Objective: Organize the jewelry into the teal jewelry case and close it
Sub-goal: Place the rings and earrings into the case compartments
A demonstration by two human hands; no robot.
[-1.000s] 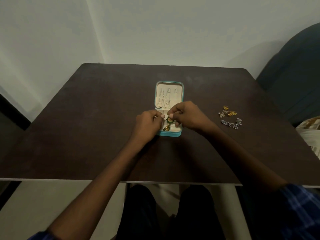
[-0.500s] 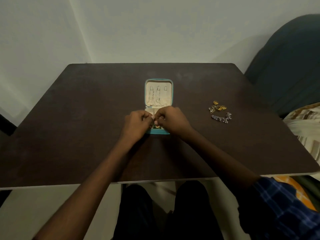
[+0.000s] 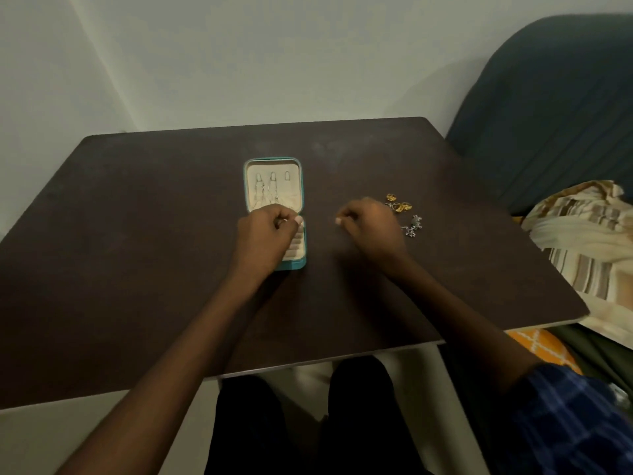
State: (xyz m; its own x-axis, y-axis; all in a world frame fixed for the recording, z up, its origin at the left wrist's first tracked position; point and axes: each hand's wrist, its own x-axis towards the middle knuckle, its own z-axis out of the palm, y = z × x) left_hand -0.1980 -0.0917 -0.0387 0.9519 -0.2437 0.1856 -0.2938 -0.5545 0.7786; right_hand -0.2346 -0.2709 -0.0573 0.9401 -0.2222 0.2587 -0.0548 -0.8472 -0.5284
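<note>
The teal jewelry case (image 3: 274,214) is lying open near the middle of the dark bench (image 3: 137,252), its lid laid flat on the far side and its base nearer the person. Inside the cream lid, thin silver chains (image 3: 265,193) are hanging from two of the three small tabs. The left hand (image 3: 265,234) is resting over the left part of the case's base, covering most of it; its fingers are curled in with the thumb and forefinger pinched together, and something small and pale is showing at the pinch, though what it is cannot be told. The ridged cream ring rolls (image 3: 297,243) in the base are showing just right of this hand. The right hand (image 3: 371,226) is hovering to the right of the case, apart from it, fingers loosely curled; whether it is gripping anything cannot be told. Further right of the case, just beyond that hand, gold pieces (image 3: 399,204) are lying on the bench, with a silver piece (image 3: 412,227) just beside them on the near side. A striped cloth (image 3: 582,234) is lying off the bench's right edge.
</note>
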